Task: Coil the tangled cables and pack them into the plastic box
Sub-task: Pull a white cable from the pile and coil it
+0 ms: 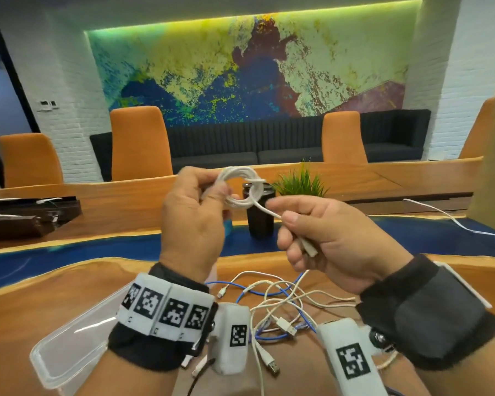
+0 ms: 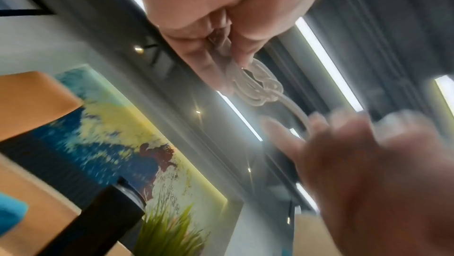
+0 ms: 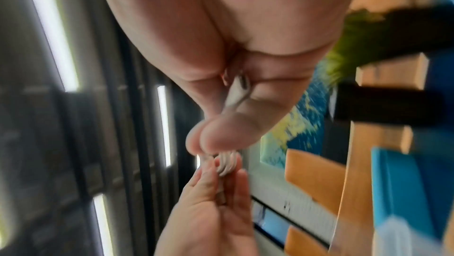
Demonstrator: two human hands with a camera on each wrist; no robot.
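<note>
White cable, wound into a small coil, was held in the air above the bench, in front of the person. The left hand kept its grip clamped on the coil's left side, fingers curled through and around the loops; the fingertips were hidden behind the hand in the head view. The right hand pinched the coil's loose tail between thumb and forefinger, the white plug end poking out below the curled fingers.

Both wrist views were blurred. The left wrist view showed the loops only as a pale knot, and the right wrist view showed little more than a few strands between fingertips.

On the bench below lay a tangle of white and blue cables, partly covered by the wrists and their white camera housings, so their number could not be told. The clear plastic box sat to the left on the bench, largely hidden by the left forearm. A dark pot with a green plant stood behind the hands.
</note>
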